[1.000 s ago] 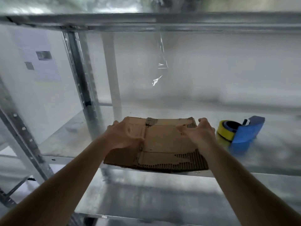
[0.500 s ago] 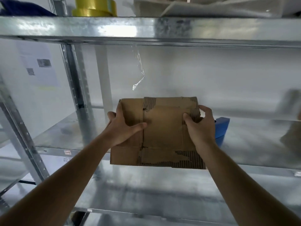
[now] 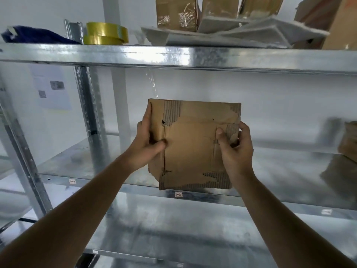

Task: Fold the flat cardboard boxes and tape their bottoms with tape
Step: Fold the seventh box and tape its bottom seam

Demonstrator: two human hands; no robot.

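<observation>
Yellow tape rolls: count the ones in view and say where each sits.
2. Both are on the top shelf at left, stacked: the upper roll lies tilted on the lower roll. More may be hidden behind.

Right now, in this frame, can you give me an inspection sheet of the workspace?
Surface: metal shelf, bare where it shows.
Job's things: flat cardboard box, worn and torn, held up in front of the shelf; yellow tape rolls on the top shelf.
Clutter: taped boxes, white padding sheets, dark blue item up top.
Hands: left hand and right hand grip the box's sides.
Cables: nothing seen.
Surroundings: white wall, paper notice, clear strip hanging.
</observation>
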